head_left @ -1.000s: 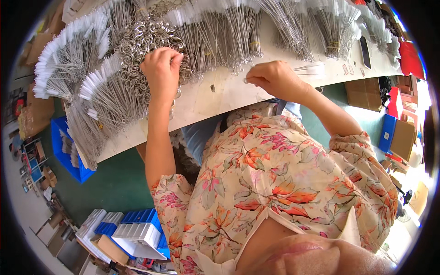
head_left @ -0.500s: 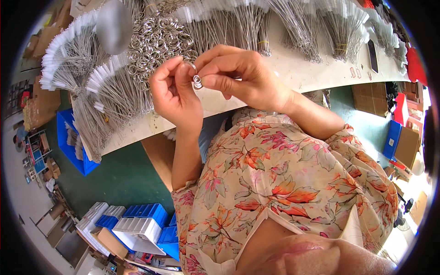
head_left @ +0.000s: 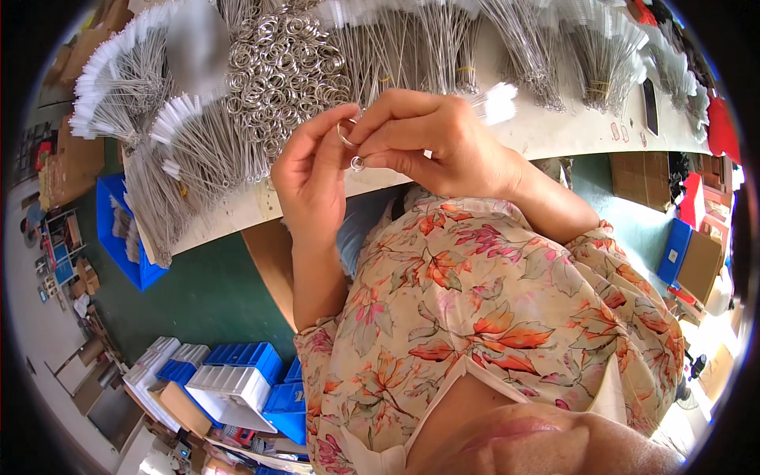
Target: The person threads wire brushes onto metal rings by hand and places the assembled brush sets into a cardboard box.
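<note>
Close above the table's near edge, my two hands meet. My left hand (head_left: 313, 170) is closed in a pinch on a shiny split key ring (head_left: 343, 134). My right hand (head_left: 443, 146) pinches against the same ring, and small wire loops (head_left: 357, 163) show at its thumb tip. White bristles (head_left: 499, 103) stick out past the right knuckles. They look like the heads of thin wire brushes held in that hand, their stems hidden behind it. Whether the loops are threaded on the ring, I cannot tell.
A heap of metal rings (head_left: 277, 75) lies on the white table (head_left: 546, 142) beyond my left hand. Bundles of wire brushes (head_left: 431, 47) fan out around it. A dark phone (head_left: 650, 107) lies at the right. A blue crate (head_left: 142, 273) stands left of the table, above the green floor.
Both hands have shifted slightly right and nearer in the picture, with the ring and loops. White bristles now show beyond my right hand. The ring heap shows more fully.
</note>
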`<state>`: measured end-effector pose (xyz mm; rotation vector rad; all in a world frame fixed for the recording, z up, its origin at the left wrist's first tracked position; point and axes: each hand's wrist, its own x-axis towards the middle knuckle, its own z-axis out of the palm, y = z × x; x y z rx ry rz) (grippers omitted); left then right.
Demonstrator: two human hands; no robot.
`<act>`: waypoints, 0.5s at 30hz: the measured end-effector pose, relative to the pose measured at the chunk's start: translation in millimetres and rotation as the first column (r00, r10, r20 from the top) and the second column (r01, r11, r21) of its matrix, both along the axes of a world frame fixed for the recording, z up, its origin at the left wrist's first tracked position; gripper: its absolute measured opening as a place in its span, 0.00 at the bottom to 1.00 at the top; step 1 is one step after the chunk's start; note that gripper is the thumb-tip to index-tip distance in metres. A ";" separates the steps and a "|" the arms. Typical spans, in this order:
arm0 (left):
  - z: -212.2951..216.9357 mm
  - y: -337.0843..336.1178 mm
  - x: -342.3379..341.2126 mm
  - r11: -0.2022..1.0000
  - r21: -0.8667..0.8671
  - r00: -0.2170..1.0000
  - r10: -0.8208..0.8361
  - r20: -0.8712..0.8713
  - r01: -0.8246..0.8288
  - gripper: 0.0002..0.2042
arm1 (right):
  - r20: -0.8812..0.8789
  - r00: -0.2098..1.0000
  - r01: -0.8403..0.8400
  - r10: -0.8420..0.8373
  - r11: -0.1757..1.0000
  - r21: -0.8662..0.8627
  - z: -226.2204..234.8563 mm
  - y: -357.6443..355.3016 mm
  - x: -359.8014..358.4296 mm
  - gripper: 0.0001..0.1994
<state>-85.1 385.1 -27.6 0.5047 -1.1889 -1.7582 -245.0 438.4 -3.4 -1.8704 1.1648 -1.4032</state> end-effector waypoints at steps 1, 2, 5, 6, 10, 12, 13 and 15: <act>7.2 1.6 -0.4 0.999 -0.041 1.000 0.009 -0.020 -0.010 0.09 | -0.008 1.000 -0.008 0.008 1.000 -0.009 -0.5 0.6 -0.3 0.04; 11.0 2.5 -0.4 0.996 -0.081 0.999 0.016 -0.040 -0.020 0.10 | -0.016 1.000 -0.017 0.016 1.000 -0.018 -0.9 0.9 -0.1 0.05; 2.9 -4.2 8.2 0.961 -0.277 1.000 0.021 -0.002 -0.020 0.11 | 0.017 0.999 -0.046 0.047 0.999 -0.025 4.8 2.4 1.9 0.06; 4.3 -5.2 8.9 0.961 -0.277 1.000 0.023 -0.001 -0.022 0.11 | 0.017 0.999 -0.048 0.049 0.999 -0.025 5.1 1.7 2.4 0.06; 8.5 -6.9 13.9 0.942 -0.335 0.999 0.022 0.026 -0.012 0.14 | 0.042 0.996 -0.072 0.073 0.997 -0.018 5.8 0.1 3.7 0.06; 9.8 -4.9 15.7 0.939 -0.343 0.998 0.029 0.055 -0.009 0.15 | 0.039 0.996 -0.083 0.083 0.997 -0.006 4.0 -1.8 3.4 0.05; 12.8 -2.9 14.9 0.915 -0.399 0.988 0.112 0.107 -0.060 0.15 | 0.103 0.992 -0.074 0.075 0.997 -0.009 1.9 -3.9 3.3 0.04; 16.5 -0.8 12.1 0.885 -0.454 0.968 0.197 0.156 -0.107 0.16 | 0.169 0.983 -0.067 0.067 0.998 -0.007 2.2 -4.9 2.9 0.04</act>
